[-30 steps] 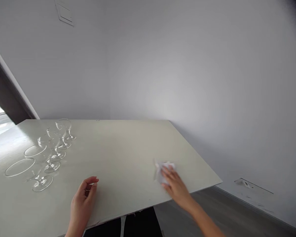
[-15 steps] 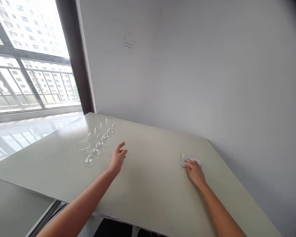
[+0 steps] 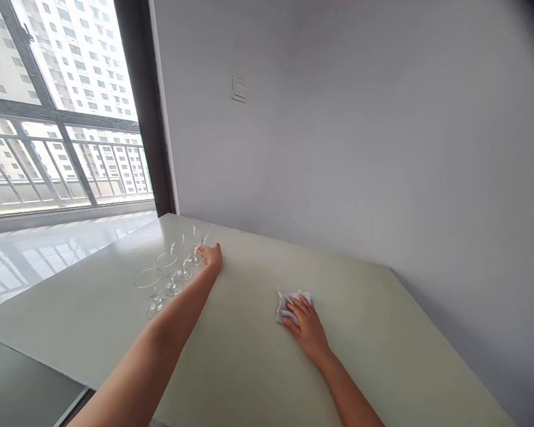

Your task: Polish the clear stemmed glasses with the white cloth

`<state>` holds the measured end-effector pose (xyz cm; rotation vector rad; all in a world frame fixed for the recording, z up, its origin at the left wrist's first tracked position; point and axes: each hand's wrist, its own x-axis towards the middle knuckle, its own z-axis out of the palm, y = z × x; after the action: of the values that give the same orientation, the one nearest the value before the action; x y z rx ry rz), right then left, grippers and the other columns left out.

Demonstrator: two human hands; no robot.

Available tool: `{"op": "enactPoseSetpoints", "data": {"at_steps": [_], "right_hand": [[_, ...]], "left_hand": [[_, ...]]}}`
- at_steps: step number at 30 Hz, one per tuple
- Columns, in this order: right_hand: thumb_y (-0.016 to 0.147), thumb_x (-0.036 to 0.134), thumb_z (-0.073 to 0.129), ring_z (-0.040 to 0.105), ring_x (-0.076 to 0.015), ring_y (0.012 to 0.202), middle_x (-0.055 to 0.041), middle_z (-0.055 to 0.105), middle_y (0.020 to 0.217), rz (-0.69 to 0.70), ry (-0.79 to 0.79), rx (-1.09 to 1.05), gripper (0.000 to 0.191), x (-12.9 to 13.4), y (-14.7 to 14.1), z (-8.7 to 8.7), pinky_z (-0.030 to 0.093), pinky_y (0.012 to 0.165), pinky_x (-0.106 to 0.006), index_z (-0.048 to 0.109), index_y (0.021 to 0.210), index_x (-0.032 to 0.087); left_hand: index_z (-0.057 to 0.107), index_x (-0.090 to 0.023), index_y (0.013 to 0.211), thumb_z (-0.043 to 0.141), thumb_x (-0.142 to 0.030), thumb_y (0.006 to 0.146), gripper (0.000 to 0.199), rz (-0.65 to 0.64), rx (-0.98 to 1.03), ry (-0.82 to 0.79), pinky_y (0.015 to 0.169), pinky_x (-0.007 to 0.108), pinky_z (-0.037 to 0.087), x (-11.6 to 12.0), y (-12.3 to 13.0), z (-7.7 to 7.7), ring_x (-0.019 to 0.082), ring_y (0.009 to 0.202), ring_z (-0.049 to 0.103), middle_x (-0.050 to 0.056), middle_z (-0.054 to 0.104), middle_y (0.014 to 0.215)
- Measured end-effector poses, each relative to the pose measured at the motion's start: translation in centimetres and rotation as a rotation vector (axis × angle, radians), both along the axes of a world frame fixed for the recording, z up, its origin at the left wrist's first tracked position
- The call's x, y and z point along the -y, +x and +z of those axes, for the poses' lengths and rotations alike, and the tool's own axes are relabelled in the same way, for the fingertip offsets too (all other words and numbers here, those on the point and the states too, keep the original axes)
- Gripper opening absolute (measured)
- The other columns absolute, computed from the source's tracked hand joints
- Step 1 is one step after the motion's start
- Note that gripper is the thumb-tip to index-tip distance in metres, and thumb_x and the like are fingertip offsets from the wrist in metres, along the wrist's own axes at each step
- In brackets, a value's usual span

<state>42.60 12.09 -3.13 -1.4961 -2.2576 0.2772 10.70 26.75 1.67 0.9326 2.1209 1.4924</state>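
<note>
Several clear stemmed glasses stand in a slanting row on the left part of the pale table, among them the nearest glass (image 3: 148,279). My left hand (image 3: 211,255) is at the far end of this row, its fingers apart beside the stems of the farthest glasses; whether the fingertips touch a stem is hard to tell. On the middle of the table lies a crumpled white cloth (image 3: 285,308). My right hand (image 3: 307,326) rests flat on that cloth with its fingers spread, pressing it to the tabletop.
The table (image 3: 351,356) meets a grey wall (image 3: 360,148) along its far and right sides. A switch (image 3: 239,89) is on the wall. At the left, a large window (image 3: 62,118) with a railing stands beyond a glossy floor (image 3: 71,243).
My left hand has moved forward to the far glasses. My right hand has slid left with the cloth, which now looks more spread out. The view has shifted slightly.
</note>
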Motion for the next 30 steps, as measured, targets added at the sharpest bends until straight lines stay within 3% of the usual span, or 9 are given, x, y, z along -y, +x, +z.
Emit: {"op": "enactPoseSetpoints", "data": {"at_steps": [3,6,12,15,18,24,27,30], "right_hand": [[0.087,0.046,0.038,0.026,-0.0239,0.131,-0.0024,0.047,0.132,-0.002,-0.007,0.004,0.042,-0.1,0.0,0.0,0.025,0.106,-0.047,0.054,0.118,0.023],[0.088,0.040,0.038,0.028,-0.0234,0.130,-0.0028,0.049,0.130,0.008,-0.004,-0.040,0.036,-0.1,-0.1,0.1,0.026,0.105,-0.047,0.057,0.113,0.023],[0.084,0.031,0.047,0.041,-0.0250,0.122,-0.0064,0.060,0.115,-0.003,0.005,-0.326,0.022,-0.7,-0.3,-0.1,0.029,0.102,-0.048,0.066,0.089,0.021],[0.078,0.032,0.055,0.048,-0.0256,0.114,-0.0071,0.063,0.109,-0.062,-0.038,-0.617,0.017,-0.8,0.0,0.3,0.034,0.098,-0.046,0.068,0.083,0.022],[0.070,0.034,0.064,0.053,-0.0244,0.106,-0.0058,0.062,0.109,-0.197,-0.073,-0.956,0.015,-0.3,1.1,1.8,0.041,0.089,-0.039,0.070,0.077,0.023],[0.060,0.040,0.070,0.059,-0.0172,0.061,0.0002,0.065,0.068,-0.325,-0.262,-1.701,0.024,1.3,4.7,5.4,0.045,0.056,-0.029,0.066,0.074,0.021],[0.058,0.035,0.073,0.053,-0.0135,0.051,0.0018,0.062,0.061,-0.330,-0.331,-1.727,0.024,1.5,5.2,6.0,0.041,0.049,-0.025,0.065,0.074,0.019],[0.055,0.029,0.075,0.049,-0.0105,0.050,0.0037,0.057,0.057,-0.362,-0.265,-1.669,0.021,1.4,5.1,6.0,0.038,0.046,-0.021,0.063,0.068,0.018]], "left_hand": [[0.002,-0.005,0.136,0.045,-0.028,0.082,0.073,0.118,0.066,0.019,0.101,0.045,0.025,-1.1,-0.4,0.2,0.033,0.131,0.023,0.028,0.022,0.139],[0.004,-0.007,0.136,0.046,-0.027,0.082,0.072,0.145,0.102,0.063,0.096,0.037,0.033,-1.9,-0.7,0.5,0.027,0.122,0.038,0.022,0.037,0.131],[0.025,-0.013,0.129,0.052,-0.029,0.078,0.060,0.004,0.124,0.135,0.081,0.030,0.042,-1.1,1.7,0.5,0.016,0.092,0.057,0.010,0.057,0.104],[0.036,-0.019,0.119,0.056,-0.031,0.074,0.051,-0.150,0.124,0.181,0.071,0.026,0.044,1.1,4.9,0.6,0.012,0.079,0.058,0.004,0.059,0.096],[0.043,-0.021,0.110,0.060,-0.034,0.070,0.045,-0.327,0.093,0.236,0.066,0.026,0.044,4.6,8.2,1.2,0.011,0.072,0.056,0.003,0.060,0.096],[0.044,-0.021,0.096,0.057,-0.032,0.072,0.029,-0.587,-0.022,0.357,0.079,0.033,0.042,11.8,12.4,2.3,0.017,0.093,0.056,0.006,0.057,0.106],[0.038,-0.021,0.103,0.054,-0.030,0.075,0.033,-0.669,-0.018,0.345,0.078,0.033,0.043,13.9,13.6,1.6,0.015,0.088,0.058,0.004,0.059,0.097],[0.034,-0.022,0.113,0.052,-0.029,0.076,0.042,-0.665,-0.104,0.311,0.070,0.030,0.044,14.9,14.2,0.3,0.013,0.076,0.057,0.001,0.059,0.086]]}}
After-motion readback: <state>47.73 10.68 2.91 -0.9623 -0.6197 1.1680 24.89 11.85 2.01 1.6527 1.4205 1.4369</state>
